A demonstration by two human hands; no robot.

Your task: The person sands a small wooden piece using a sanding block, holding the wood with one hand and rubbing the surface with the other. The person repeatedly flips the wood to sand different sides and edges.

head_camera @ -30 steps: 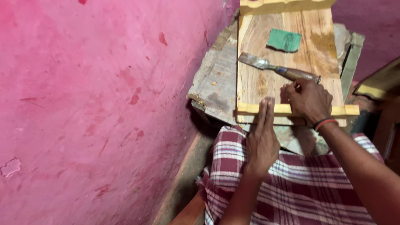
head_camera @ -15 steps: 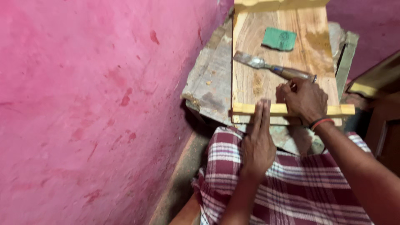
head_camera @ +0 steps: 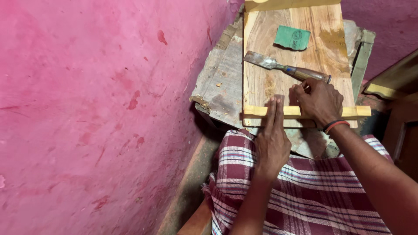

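Since the earlier frames almost nothing has shifted: my view has slid a little, but both hands keep their places on the work. My left hand lies flat, two fingers together and stretched straight out, pressing down across the pale yellow strip that runs crosswise over the near end of the wooden board. My right hand is curled with its fingers bunched together on the same strip, further right; I cannot tell whether it pinches something small or only presses. Just beyond its knuckles lies the chisel, slantwise on the board, handle end close to the hand but not held. A green scrap of sandpaper rests further up the board. That board sits on a rough grey desk against the pink wall, above my checked cloth.

I judge the step to be seating and holding the strip square on the board. Next I need steady downward pressure from the left while the right frees itself for the chisel.
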